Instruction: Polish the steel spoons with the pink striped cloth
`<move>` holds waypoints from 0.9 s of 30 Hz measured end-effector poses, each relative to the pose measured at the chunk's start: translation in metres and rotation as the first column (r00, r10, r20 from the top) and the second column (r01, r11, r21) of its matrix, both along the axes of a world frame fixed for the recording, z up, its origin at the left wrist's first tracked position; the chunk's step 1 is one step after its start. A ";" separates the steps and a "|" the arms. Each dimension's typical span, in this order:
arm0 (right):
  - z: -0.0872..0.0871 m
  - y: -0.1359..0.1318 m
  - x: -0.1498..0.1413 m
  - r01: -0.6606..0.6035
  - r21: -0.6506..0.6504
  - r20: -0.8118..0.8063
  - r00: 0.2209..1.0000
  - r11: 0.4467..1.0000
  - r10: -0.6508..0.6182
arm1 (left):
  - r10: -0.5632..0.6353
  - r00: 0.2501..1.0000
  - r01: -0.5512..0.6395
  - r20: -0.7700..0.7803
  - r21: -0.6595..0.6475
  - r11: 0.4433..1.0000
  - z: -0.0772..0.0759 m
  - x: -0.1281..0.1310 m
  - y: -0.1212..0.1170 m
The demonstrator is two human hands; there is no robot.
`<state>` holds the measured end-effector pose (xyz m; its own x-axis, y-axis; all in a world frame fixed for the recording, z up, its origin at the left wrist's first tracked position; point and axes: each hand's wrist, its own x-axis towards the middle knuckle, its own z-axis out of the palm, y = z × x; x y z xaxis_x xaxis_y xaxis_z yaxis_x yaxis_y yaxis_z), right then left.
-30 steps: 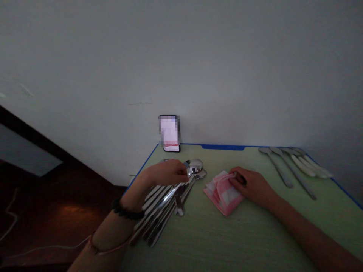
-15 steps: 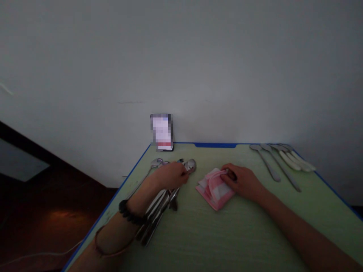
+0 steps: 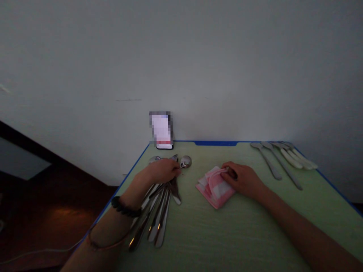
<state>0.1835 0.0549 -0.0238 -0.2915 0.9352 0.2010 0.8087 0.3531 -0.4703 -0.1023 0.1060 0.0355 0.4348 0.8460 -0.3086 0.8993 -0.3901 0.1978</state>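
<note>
My left hand (image 3: 163,170) is closed in a pinch at the neck of a shiny metal spoon (image 3: 186,161), whose bowl sticks out to the right of the fingertips. Beneath that hand and wrist lies a fanned pile of metal cutlery (image 3: 161,219), handles pointing toward me; the hand hides much of it. My right hand (image 3: 244,179) pinches the upper right edge of a folded pink and white checked cloth (image 3: 217,189), which rests on the table between both hands.
On the light green, blue-edged table (image 3: 227,241), several spoons and white-handled utensils (image 3: 295,158) lie in a row at the far right. A phone (image 3: 161,130) with a lit screen leans against the wall (image 3: 227,75). Dark floor (image 3: 62,211) shows at left.
My left hand has shifted slightly left with the spoon, and the cutlery under it has been stirred into a different fan. My right hand stays on the cloth. The view has turned slightly right.
</note>
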 end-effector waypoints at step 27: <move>-0.025 0.034 0.036 0.386 -0.240 -0.843 0.373 0.891 -0.388 | 0.816 0.008 0.256 0.579 -0.790 0.558 -0.049 0.098 -0.085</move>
<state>0.2196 0.0890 -0.0488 0.4221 0.8988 0.1184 0.0412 0.1115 -0.9929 -0.0047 0.0214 -0.0134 0.5186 0.7786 -0.3533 -0.2838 0.5466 0.7879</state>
